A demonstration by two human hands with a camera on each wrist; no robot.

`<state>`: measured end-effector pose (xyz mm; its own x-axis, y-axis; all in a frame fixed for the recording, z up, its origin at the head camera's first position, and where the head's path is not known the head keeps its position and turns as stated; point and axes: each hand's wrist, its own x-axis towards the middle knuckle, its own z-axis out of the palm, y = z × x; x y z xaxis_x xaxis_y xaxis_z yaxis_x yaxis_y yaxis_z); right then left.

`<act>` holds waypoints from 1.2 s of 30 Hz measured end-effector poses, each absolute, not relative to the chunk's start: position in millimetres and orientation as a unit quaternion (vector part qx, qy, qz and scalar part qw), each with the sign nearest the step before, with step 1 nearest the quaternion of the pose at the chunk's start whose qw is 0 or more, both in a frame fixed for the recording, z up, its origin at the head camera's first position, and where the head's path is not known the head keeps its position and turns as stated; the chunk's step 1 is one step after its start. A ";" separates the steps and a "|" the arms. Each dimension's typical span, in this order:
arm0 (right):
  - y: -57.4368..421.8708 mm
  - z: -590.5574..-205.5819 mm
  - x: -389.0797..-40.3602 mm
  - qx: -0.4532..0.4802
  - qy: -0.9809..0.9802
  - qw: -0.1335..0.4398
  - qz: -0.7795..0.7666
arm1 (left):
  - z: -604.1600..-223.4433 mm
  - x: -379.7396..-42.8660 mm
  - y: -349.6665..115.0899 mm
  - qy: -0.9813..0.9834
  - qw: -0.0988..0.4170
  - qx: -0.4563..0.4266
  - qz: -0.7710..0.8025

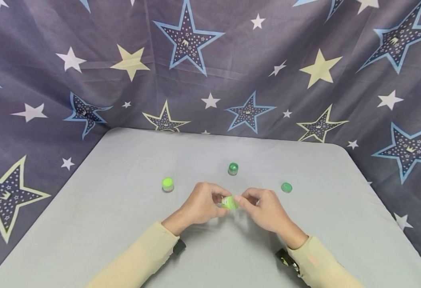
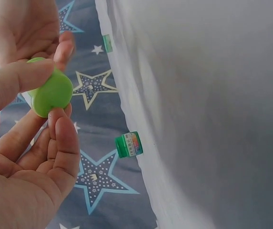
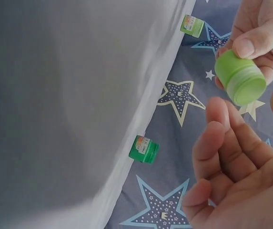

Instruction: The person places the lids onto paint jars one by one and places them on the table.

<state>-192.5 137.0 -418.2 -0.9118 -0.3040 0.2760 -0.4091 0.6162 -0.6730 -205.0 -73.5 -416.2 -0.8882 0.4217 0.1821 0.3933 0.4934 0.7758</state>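
Holds a small, lime-green, cylindrical plastic jar (image 3: 241, 78) pinched in the left hand (image 1: 200, 205), with long axis pointing sideways toward the right hand (image 1: 269, 209), empty and loosely bent-fingered just beside.

two light-green jars (image 1: 168, 185) (image 1: 229, 203), one dark-green jar (image 1: 233, 169), one lid (image 1: 287, 187), two hands (image 1: 200, 203) (image 1: 267, 209)

Dark cloth (image 1: 239, 76) printed with blue, yellow and white stars (image 1: 133, 62) hangs behind and beside a pale, round-cornered table (image 1: 88, 208)
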 end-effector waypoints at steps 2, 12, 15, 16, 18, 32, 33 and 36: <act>138.7 -416.6 -192.6 0.206 -0.890 0.077 0.399 | -416.1 -205.2 -73.6 0.864 0.016 0.236 0.445; 140.9 -417.1 -191.8 0.259 -0.865 0.079 0.422 | -416.0 -205.8 -74.1 0.866 0.022 0.227 0.445; 140.1 -419.1 -191.7 0.261 -0.865 0.069 0.423 | -416.0 -205.4 -74.2 0.866 0.026 0.224 0.447; 139.8 -419.5 -191.6 0.260 -0.865 0.067 0.423 | -416.0 -205.4 -74.1 0.866 0.026 0.224 0.447; 139.1 -420.0 -191.4 0.260 -0.866 0.066 0.422 | -416.2 -205.4 -74.0 0.865 0.026 0.226 0.447; 135.8 -420.4 -189.8 0.246 -0.872 0.074 0.416 | -417.4 -205.3 -73.7 0.860 0.013 0.244 0.448; 135.6 -420.4 -189.9 0.244 -0.873 0.072 0.416 | -417.6 -205.5 -73.7 0.860 0.012 0.244 0.448; 135.1 -420.9 -190.7 0.237 -0.876 0.071 0.415 | -418.3 -206.1 -73.5 0.860 0.011 0.245 0.448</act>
